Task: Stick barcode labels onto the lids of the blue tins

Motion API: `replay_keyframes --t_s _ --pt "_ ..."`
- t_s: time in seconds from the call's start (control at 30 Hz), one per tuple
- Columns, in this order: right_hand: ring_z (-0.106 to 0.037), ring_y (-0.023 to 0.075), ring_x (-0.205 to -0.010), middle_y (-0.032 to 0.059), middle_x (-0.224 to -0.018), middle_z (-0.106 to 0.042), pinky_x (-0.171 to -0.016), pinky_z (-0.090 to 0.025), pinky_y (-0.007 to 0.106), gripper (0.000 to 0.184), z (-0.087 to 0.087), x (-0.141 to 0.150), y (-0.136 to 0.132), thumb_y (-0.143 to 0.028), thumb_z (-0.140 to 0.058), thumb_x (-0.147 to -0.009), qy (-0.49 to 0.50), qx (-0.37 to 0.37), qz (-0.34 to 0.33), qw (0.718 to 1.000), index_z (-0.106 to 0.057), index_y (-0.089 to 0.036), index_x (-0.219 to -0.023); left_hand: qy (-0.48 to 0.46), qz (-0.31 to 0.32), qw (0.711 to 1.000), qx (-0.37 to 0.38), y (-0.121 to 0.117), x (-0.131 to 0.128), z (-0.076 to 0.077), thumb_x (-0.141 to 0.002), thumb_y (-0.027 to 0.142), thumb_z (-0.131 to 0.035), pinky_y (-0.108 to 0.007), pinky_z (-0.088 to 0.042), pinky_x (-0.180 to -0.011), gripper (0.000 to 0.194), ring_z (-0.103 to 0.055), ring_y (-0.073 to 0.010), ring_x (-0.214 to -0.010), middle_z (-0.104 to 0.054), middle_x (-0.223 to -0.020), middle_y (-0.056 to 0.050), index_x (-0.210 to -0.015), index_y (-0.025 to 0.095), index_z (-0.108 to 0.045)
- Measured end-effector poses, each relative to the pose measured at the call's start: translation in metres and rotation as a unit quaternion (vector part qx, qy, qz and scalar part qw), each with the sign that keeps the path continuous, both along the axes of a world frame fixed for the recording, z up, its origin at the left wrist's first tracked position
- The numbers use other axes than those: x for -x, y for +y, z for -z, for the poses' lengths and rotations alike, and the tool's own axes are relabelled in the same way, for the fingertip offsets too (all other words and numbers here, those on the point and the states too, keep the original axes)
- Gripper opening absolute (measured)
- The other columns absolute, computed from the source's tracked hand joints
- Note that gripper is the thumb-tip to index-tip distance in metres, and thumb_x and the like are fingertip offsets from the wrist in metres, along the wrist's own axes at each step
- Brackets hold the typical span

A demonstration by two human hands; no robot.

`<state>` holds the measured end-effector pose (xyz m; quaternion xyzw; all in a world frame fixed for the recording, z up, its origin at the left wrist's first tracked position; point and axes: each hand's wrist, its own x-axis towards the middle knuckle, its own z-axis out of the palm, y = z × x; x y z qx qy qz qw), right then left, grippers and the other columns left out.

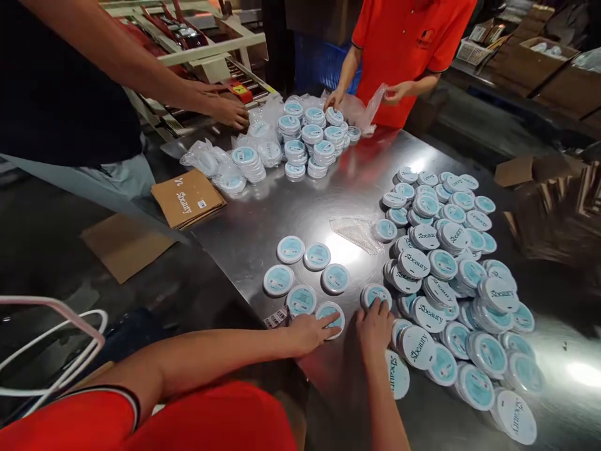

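1. This looks like a packing area in a workshop or factory: a bare metal worktable (263, 213) bears many stacked round containers (427, 237).
2. Behind it stands a roller conveyor machine (211, 62).
3. Cardboard boxes (530, 69) and a blue plastic crate (323, 62) sit around.
4. Two co-workers in view handle plastic-bagged stacks (265, 144).
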<state>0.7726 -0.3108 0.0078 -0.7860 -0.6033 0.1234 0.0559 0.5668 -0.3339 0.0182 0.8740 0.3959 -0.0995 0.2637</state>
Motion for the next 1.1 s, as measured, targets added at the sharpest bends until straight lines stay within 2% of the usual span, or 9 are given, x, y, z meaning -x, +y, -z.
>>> replay_keyframes --t_s 0.2,0.3,0.47,0.57,0.67,0.77,0.97,1.03,1.1 --pt "-0.056 0.0500 -0.119 0.0397 -0.131 -0.054 -0.093 -0.048 0.061 0.081 -0.003 0.007 -0.005 -0.061 -0.041 -0.095 -0.033 0.010 0.047 0.998 -0.047 0.007 -0.139 0.046 0.011 0.998 0.051 0.003 -0.007 -0.029 -0.098 0.032 -0.050 -0.040 -0.058 -0.077 0.057 -0.072 -0.0321 -0.103 -0.028 -0.168 -0.011 -0.155 0.026 -0.044" --pt "-0.055 0.0512 -0.122 0.0412 -0.134 -0.053 -0.092 -0.049 0.062 0.087 0.001 -0.001 0.008 -0.057 -0.044 -0.093 -0.028 0.028 0.019 0.999 -0.035 0.010 -0.148 0.037 -0.010 0.998 0.047 0.007 -0.019 -0.031 -0.099 0.035 -0.049 -0.042 -0.058 -0.077 0.058 -0.072 -0.0333 -0.105 -0.029 -0.168 -0.013 -0.155 0.023 -0.044" --pt "-0.032 0.0380 -0.151 0.0150 -0.159 -0.046 -0.119 -0.032 0.058 0.071 0.002 -0.023 0.019 -0.016 -0.053 -0.081 0.014 0.072 -0.196 0.978 -0.044 -0.014 -0.152 0.007 -0.040 0.999 0.003 0.039 -0.034 -0.033 -0.099 0.029 -0.047 -0.039 -0.058 -0.086 0.066 -0.067 -0.0310 -0.119 -0.021 -0.170 -0.014 -0.161 0.016 -0.030" --pt "-0.024 0.0375 -0.155 0.0114 -0.164 -0.040 -0.121 -0.026 0.062 0.074 -0.009 -0.054 0.009 -0.012 -0.051 -0.079 0.024 0.049 -0.297 0.953 -0.045 -0.018 -0.152 -0.010 -0.019 1.000 -0.007 0.065 -0.052 -0.038 -0.096 0.025 -0.051 -0.036 -0.058 -0.087 0.075 -0.065 -0.0302 -0.122 -0.016 -0.172 -0.010 -0.164 0.020 -0.020" --pt "-0.038 0.0359 -0.147 0.0194 -0.158 -0.045 -0.116 -0.037 0.054 0.064 -0.023 -0.098 -0.021 -0.033 -0.048 -0.091 0.033 -0.053 -0.155 0.986 -0.043 -0.014 -0.152 -0.010 0.017 1.000 0.009 0.081 -0.075 -0.036 -0.090 0.028 -0.066 -0.036 -0.059 -0.080 0.090 -0.068 -0.0318 -0.114 -0.017 -0.172 -0.012 -0.165 0.026 -0.016" --pt "-0.052 0.0426 -0.131 0.0294 -0.140 -0.056 -0.103 -0.046 0.056 0.083 -0.029 -0.129 -0.057 -0.064 -0.048 -0.090 0.016 -0.082 0.047 0.995 -0.043 -0.004 -0.147 0.012 0.037 0.999 0.027 0.083 -0.095 -0.026 -0.082 0.028 -0.076 -0.038 -0.059 -0.076 0.096 -0.071 -0.0340 -0.106 -0.023 -0.170 -0.015 -0.163 0.028 -0.025" --pt "-0.049 0.0537 -0.128 0.0375 -0.144 -0.047 -0.098 -0.040 0.070 0.101 -0.014 -0.107 -0.077 -0.075 -0.051 -0.082 0.015 -0.031 0.149 0.988 -0.040 -0.002 -0.151 0.046 -0.035 0.998 -0.012 0.076 -0.104 -0.022 -0.093 0.026 -0.065 -0.043 -0.058 -0.078 0.073 -0.071 -0.0377 -0.106 -0.028 -0.165 -0.025 -0.158 0.014 -0.035" --pt "-0.044 0.0525 -0.134 0.0355 -0.147 -0.047 -0.105 -0.037 0.068 0.102 -0.014 -0.103 -0.080 -0.075 -0.059 -0.076 0.116 -0.067 0.188 0.973 -0.045 -0.003 -0.147 0.054 -0.050 0.997 -0.020 0.066 -0.105 -0.029 -0.094 0.029 -0.065 -0.043 -0.058 -0.078 0.076 -0.071 -0.0374 -0.105 -0.026 -0.166 -0.026 -0.160 0.016 -0.031" --pt "-0.049 0.0465 -0.133 0.0278 -0.143 -0.055 -0.106 -0.041 0.060 0.098 -0.018 -0.105 -0.091 -0.076 -0.063 -0.071 0.296 -0.098 0.251 0.916 -0.051 -0.010 -0.142 0.032 -0.022 0.999 -0.017 0.048 -0.108 -0.034 -0.094 0.037 -0.066 -0.042 -0.059 -0.080 0.082 -0.070 -0.0368 -0.110 -0.024 -0.167 -0.025 -0.162 0.017 -0.026"
